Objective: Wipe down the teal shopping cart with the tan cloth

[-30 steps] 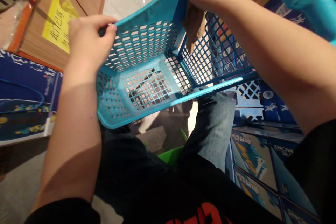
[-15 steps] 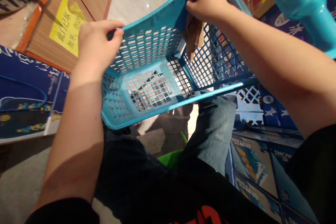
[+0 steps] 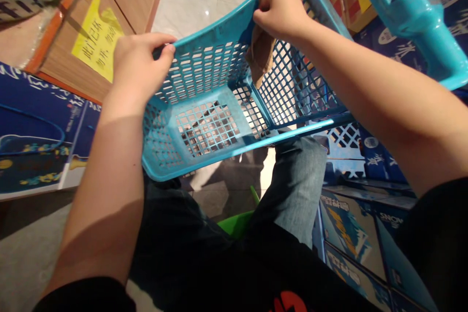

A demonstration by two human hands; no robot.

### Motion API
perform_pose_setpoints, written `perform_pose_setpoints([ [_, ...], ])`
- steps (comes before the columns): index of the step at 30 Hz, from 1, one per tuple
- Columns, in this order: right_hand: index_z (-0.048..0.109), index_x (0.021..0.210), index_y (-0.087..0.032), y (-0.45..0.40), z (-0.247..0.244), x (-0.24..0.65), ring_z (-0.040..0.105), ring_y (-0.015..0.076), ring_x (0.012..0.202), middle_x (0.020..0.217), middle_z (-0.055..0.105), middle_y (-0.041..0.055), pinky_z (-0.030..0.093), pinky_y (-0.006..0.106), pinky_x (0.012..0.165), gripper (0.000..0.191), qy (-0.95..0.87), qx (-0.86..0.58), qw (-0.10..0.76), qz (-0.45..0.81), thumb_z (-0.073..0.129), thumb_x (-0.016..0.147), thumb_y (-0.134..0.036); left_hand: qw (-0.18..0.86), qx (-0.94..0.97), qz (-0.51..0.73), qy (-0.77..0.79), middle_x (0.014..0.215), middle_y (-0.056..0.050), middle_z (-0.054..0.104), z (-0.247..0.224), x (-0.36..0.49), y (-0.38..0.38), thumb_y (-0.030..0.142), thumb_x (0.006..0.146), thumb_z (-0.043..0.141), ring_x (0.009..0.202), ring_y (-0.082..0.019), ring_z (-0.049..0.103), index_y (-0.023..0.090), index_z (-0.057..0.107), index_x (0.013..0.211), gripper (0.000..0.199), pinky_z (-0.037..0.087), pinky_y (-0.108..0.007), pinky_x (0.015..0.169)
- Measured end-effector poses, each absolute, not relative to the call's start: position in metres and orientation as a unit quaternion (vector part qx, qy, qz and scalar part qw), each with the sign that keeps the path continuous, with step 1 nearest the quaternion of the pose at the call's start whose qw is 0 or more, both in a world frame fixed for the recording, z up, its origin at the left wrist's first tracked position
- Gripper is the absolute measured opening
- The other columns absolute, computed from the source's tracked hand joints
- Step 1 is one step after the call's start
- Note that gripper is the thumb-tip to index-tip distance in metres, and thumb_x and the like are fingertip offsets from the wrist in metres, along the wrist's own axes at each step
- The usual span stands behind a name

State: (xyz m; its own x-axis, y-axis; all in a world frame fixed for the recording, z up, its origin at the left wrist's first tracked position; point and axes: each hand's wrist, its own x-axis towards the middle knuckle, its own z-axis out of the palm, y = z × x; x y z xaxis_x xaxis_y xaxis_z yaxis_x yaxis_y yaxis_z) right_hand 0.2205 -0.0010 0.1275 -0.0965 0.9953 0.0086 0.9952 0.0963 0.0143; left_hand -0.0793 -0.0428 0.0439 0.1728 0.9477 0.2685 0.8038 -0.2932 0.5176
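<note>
I hold a tilted blue plastic mesh basket [image 3: 219, 152] up over my lap, its open side facing me. My left hand [image 3: 141, 66] is shut on the near end of its upper rim, with the thumb on the inside. My right hand [image 3: 281, 12] grips the rim further along, by a corner. Beneath those fingers, a crumpled brown piece of paper or cloth [image 3: 260, 56] hangs against the inside of the basket. I cannot tell whether my right hand pinches it too.
Stacked blue cartons [image 3: 351, 224] stand at the right, and a blue box [image 3: 36, 141] lies at the left. A yellow note [image 3: 98, 39] is stuck on a wooden panel. A cyan plastic object [image 3: 413, 14] sits top right. My jeans-clad knee [image 3: 300, 190] and a green seat [image 3: 236, 224] lie below.
My right hand has moved down and left along the rim, and the brown piece sits lower in view. My left hand and the basket have shifted only slightly.
</note>
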Motion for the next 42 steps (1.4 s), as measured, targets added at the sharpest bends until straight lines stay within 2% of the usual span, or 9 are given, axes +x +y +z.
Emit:
perform_pose_setpoints([
  [3, 0.082, 0.136, 0.010, -0.001, 0.112, 0.221, 0.080, 0.0318, 0.137, 0.140, 0.079, 0.0338, 0.054, 0.031, 0.104, 0.045, 0.738, 0.673, 0.031, -0.032, 0.059, 0.108, -0.017, 0.129, 0.755, 0.280, 0.579, 0.143, -0.007, 0.085, 0.042, -0.080, -0.041, 0.030, 0.108, 0.065, 0.142, -0.029, 0.077, 0.019, 0.086, 0.142, 0.041, 0.054, -0.043, 0.127],
  [7, 0.082, 0.142, 0.002, -0.004, 0.104, 0.215, 0.079, 0.0268, 0.135, 0.144, 0.080, 0.0262, 0.053, 0.031, 0.108, 0.046, 0.778, 0.613, 0.128, -0.059, 0.062, 0.107, -0.019, 0.119, 0.763, 0.285, 0.568, 0.137, -0.005, 0.088, 0.040, -0.083, -0.040, 0.033, 0.104, 0.062, 0.139, -0.030, 0.079, 0.019, 0.087, 0.141, 0.045, 0.056, -0.045, 0.125],
  [14, 0.084, 0.139, 0.003, -0.009, 0.127, 0.199, 0.077, 0.0279, 0.139, 0.143, 0.080, 0.0295, 0.051, 0.029, 0.108, 0.048, 0.776, 0.631, -0.005, 0.011, 0.055, 0.106, -0.017, 0.127, 0.766, 0.292, 0.558, 0.134, -0.004, 0.088, 0.041, -0.086, -0.040, 0.037, 0.102, 0.061, 0.137, -0.029, 0.079, 0.020, 0.087, 0.141, 0.050, 0.055, -0.042, 0.124],
  [17, 0.082, 0.142, 0.004, -0.008, 0.110, 0.204, 0.079, 0.0251, 0.129, 0.145, 0.079, 0.0289, 0.052, 0.028, 0.100, 0.049, 0.782, 0.619, 0.071, -0.023, 0.056, 0.109, -0.021, 0.123, 0.772, 0.283, 0.555, 0.131, -0.002, 0.088, 0.040, -0.088, -0.038, 0.040, 0.101, 0.060, 0.137, -0.030, 0.079, 0.020, 0.086, 0.142, 0.052, 0.054, -0.046, 0.125],
  [21, 0.082, 0.144, -0.004, -0.006, 0.087, 0.213, 0.079, 0.0252, 0.128, 0.147, 0.081, 0.0206, 0.054, 0.027, 0.100, 0.044, 0.807, 0.554, 0.192, -0.073, 0.067, 0.106, -0.019, 0.117, 0.771, 0.281, 0.559, 0.130, -0.003, 0.088, 0.039, -0.089, -0.037, 0.043, 0.101, 0.058, 0.136, -0.031, 0.080, 0.020, 0.086, 0.141, 0.053, 0.055, -0.048, 0.124],
  [27, 0.081, 0.143, 0.003, -0.005, 0.102, 0.212, 0.077, 0.0268, 0.135, 0.149, 0.078, 0.0283, 0.054, 0.033, 0.111, 0.051, 0.783, 0.621, 0.039, -0.008, 0.052, 0.111, -0.024, 0.119, 0.769, 0.285, 0.559, 0.135, -0.005, 0.088, 0.040, -0.086, -0.040, 0.040, 0.103, 0.059, 0.139, -0.031, 0.079, 0.019, 0.086, 0.141, 0.051, 0.055, -0.047, 0.125],
  [33, 0.084, 0.139, -0.007, -0.012, 0.069, 0.208, 0.073, 0.0315, 0.138, 0.148, 0.081, 0.0197, 0.053, 0.042, 0.119, 0.047, 0.811, 0.554, 0.171, -0.081, 0.065, 0.102, -0.030, 0.117, 0.769, 0.281, 0.563, 0.135, -0.004, 0.088, 0.039, -0.086, -0.037, 0.040, 0.101, 0.061, 0.138, -0.031, 0.079, 0.021, 0.086, 0.142, 0.052, 0.056, -0.047, 0.124],
  [39, 0.085, 0.134, -0.012, -0.012, 0.072, 0.216, 0.076, 0.0274, 0.132, 0.147, 0.081, 0.0193, 0.052, 0.041, 0.114, 0.050, 0.803, 0.589, 0.085, -0.018, 0.050, 0.104, -0.033, 0.125, 0.764, 0.295, 0.560, 0.138, -0.005, 0.087, 0.038, -0.085, -0.041, 0.035, 0.105, 0.062, 0.139, -0.030, 0.079, 0.020, 0.086, 0.141, 0.046, 0.055, -0.044, 0.125],
  [42, 0.084, 0.136, -0.012, -0.012, 0.069, 0.218, 0.075, 0.0256, 0.132, 0.148, 0.081, 0.0176, 0.051, 0.038, 0.113, 0.049, 0.815, 0.572, 0.095, -0.023, 0.052, 0.103, -0.033, 0.127, 0.764, 0.288, 0.563, 0.138, -0.005, 0.087, 0.039, -0.084, -0.042, 0.034, 0.106, 0.063, 0.139, -0.029, 0.078, 0.020, 0.086, 0.142, 0.045, 0.055, -0.044, 0.126],
])
